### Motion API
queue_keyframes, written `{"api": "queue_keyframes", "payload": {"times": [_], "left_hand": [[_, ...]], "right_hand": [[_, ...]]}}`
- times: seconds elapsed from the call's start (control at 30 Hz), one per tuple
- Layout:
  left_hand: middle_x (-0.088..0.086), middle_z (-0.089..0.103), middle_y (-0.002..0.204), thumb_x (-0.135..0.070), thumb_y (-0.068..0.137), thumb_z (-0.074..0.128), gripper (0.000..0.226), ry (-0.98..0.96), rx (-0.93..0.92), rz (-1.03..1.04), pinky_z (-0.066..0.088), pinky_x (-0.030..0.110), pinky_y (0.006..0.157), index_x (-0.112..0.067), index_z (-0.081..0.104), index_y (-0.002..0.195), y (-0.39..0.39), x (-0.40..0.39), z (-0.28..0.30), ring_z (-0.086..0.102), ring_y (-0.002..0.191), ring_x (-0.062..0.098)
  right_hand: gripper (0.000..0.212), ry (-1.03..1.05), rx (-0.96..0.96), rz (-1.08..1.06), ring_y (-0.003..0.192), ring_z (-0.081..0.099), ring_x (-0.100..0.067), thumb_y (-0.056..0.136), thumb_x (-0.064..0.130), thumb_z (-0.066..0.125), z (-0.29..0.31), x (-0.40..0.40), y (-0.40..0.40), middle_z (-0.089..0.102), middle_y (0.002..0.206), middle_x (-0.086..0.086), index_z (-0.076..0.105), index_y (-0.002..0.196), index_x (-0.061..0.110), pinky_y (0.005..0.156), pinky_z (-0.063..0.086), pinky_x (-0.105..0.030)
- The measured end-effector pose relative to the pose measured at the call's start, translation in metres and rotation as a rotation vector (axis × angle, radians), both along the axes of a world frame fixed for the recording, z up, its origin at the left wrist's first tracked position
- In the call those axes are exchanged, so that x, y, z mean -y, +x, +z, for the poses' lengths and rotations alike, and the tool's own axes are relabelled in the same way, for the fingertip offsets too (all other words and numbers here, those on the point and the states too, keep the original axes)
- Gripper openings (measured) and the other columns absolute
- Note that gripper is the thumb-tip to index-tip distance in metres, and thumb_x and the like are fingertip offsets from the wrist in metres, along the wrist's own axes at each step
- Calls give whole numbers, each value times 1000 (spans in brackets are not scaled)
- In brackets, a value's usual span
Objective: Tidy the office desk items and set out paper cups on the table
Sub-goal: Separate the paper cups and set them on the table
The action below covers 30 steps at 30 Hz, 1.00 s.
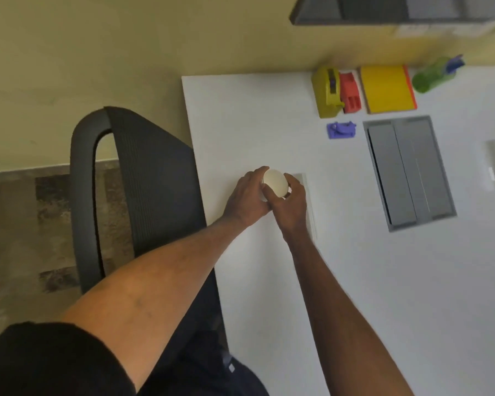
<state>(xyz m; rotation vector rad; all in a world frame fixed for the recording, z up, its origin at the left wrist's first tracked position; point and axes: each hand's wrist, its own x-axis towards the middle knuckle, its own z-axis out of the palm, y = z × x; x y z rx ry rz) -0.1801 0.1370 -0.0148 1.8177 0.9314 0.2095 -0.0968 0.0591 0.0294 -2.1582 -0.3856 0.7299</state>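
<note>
Left hand and right hand together near the table edge, fingers of both curled round an upturned paper cup. Far end: yellow tape dispenser, red stapler, yellow notebook, green bottle, purple clip. Black chair left.

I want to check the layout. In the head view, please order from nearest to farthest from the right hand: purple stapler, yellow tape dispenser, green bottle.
From the right hand:
1. Purple stapler, beyond the hand.
2. Yellow tape dispenser, behind the stapler.
3. Green bottle, far right corner.
</note>
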Motion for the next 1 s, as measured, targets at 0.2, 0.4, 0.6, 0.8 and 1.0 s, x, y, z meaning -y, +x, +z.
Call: {"api": "queue_keyframes", "payload": {"times": [0.2,0.4,0.6,0.8,1.0], "left_hand": [[1,52,143,-42,70,82,90,1,-9,-107,48,40,107,-23,41,147,-38,87,16,49,131,22],[-16,62,123,-55,65,75,71,-58,38,-180,56,34,96,-39,50,130,-88,163,35,61,112,7],[-19,65,109,-56,61,78,60,-25,4,-269,59,30,87,-43,55,114,-150,222,37,64,100,2],[-23,64,106,-58,62,84,61,15,-47,-338,57,22,81,-50,51,112,-185,249,37,63,99,-3],[-29,64,101,-62,64,82,52,-10,-69,-289,59,23,78,-52,53,107,-198,249,34,65,95,-4]], "right_hand": [[31,92,-2,-104,90,62,12,76,40,83,24,95,-53,66,98,23,62,97,49,64,47,-5],[43,161,20,-112,87,56,25,71,45,81,39,181,-109,56,97,50,55,94,72,59,41,4],[75,-19,-49,-87,110,59,-11,70,54,81,16,260,-163,51,126,5,53,133,25,80,44,-10],[71,-85,-50,-45,114,59,-18,76,50,82,11,294,-192,53,130,2,53,134,21,93,54,-31],[69,-73,-29,-47,107,57,-13,75,45,85,16,295,-188,53,124,3,54,131,20,80,49,-18]]}}
